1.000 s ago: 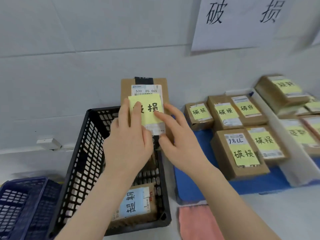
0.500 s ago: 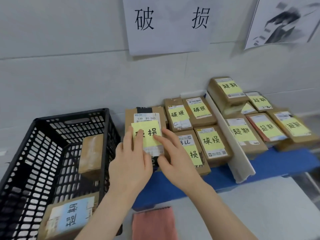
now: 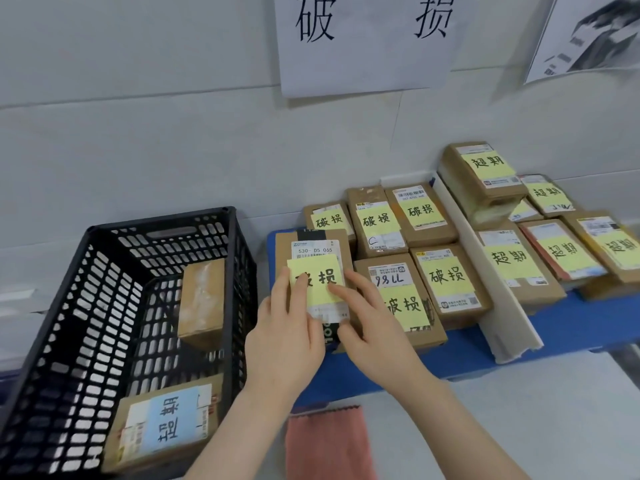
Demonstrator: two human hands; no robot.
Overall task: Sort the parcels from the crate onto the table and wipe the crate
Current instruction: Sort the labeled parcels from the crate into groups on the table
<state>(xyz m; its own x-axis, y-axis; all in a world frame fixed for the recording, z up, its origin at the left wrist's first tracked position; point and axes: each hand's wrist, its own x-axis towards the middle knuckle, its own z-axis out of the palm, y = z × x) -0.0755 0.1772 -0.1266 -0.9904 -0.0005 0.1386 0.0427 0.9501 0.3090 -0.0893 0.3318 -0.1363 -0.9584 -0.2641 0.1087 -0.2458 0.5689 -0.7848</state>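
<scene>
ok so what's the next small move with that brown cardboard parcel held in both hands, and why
Probably lower the brown cardboard parcel onto the blue mat and let go: left hand and right hand grip it, and its yellow note reads 破损 like the neighbouring parcels.

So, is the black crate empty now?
Not empty. The crate holds two parcels: a blue-labelled parcel lying at its near end and a plain parcel leaning on its right wall.
</scene>
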